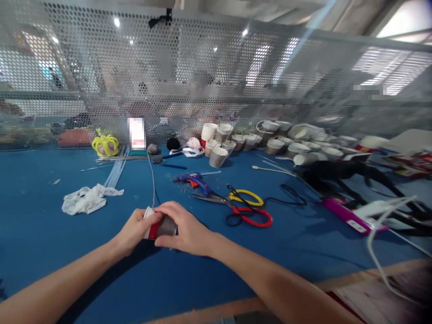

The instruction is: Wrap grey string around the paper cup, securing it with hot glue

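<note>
Between my two hands lies a paper cup (153, 230) on its side, its white rim to the left, a red band showing and grey yarn wrapped around the right part. My left hand (137, 227) grips the rim end, thumb laid over the red band. My right hand (180, 227) is curled around the yarn-wrapped end. A grey yarn strand (152, 180) runs from the cup up to a small grey yarn ball (152, 148) at the back. To the right lie a blue hot glue gun (197, 181) and scissors (249, 209) with yellow and red handles.
Many paper cups (218, 156), several wrapped in yarn, crowd the back right below a perforated metal screen (202, 58). White cloth (84, 199) lies at left, near clear glue sticks (116, 173) and a propped phone (137, 134). A purple power strip (351, 217) with cables occupies the right.
</note>
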Motion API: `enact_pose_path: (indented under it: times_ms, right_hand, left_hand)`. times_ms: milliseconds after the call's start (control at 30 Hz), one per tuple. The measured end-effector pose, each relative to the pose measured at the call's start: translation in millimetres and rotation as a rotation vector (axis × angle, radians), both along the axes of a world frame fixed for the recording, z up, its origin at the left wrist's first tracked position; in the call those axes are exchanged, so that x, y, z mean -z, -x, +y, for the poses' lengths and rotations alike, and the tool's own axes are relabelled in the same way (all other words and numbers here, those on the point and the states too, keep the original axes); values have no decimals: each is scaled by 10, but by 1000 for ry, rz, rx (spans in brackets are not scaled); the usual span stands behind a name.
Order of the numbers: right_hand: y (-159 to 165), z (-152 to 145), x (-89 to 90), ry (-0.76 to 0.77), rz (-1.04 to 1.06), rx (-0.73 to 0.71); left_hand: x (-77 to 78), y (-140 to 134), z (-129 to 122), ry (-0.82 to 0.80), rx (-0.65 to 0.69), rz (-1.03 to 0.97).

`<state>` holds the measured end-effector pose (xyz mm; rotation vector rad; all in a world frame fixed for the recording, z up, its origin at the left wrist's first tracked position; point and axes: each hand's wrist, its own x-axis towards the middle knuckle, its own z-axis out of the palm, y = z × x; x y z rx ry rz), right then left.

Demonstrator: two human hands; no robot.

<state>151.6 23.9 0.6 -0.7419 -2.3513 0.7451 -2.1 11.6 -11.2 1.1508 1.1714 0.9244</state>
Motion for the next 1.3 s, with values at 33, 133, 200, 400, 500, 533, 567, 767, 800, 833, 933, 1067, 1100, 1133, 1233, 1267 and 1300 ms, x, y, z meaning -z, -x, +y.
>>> enact_pose_path:
  times_ms: [33,133,200,400,500,533,567,767,800,833,933,1067,1100,1133,1233,1267,1300]
  right_hand:
    - [-1,4,-16,9,21,-11]
    - [-47,93,-109,53,31,63]
    - [-132,243,-191,86,-31,272]
    - [-501,873,-212,93,-270,700]
    - [-555,1051,-62,159,-369,731]
    - [-551,1081,-14,175,-385,740]
    - [-542,1101,23,188,-393,749]
    - [-507,1032,-85,239,-283,799]
    - [-507,981,-148,244,-239,786]
    - [-506,917,-215,256,-195,763]
    - [-503,668,-399,341,-98,613]
    - [-500,330,-516,446,43,403]
    - [-498,266,-525,462,59,349]
    - [-494,212,-530,481,56,304]
    - [-475,108,-538,506,-14,251]
    - [-467,87,-540,507,-45,253]
    - [-459,69,-543,506,-75,263]
  left_hand:
    - [8,2,-3,9,-1,0]
    - [16,9,-9,41,-17,-16]
    - [6,9,-11,64,-33,-26]
    - [-34,-10,-10,54,-59,-9]
    - [-43,-13,-15,39,-69,12]
    - [-46,-11,-18,34,-67,20]
    - [-50,-6,-21,29,-63,28]
    - [-68,38,-6,-19,-37,80]
    - [-68,43,2,-23,-37,84]
    - [-67,48,11,-23,-39,87]
    - [-62,62,29,-23,-41,99]
    - [-56,90,36,-55,-49,165]
    - [-54,98,39,-67,-53,189]
    - [-53,105,43,-79,-54,211]
    - [-50,120,64,-96,-51,252]
    - [-51,122,70,-97,-50,259]
    - [-53,123,75,-100,-51,265]
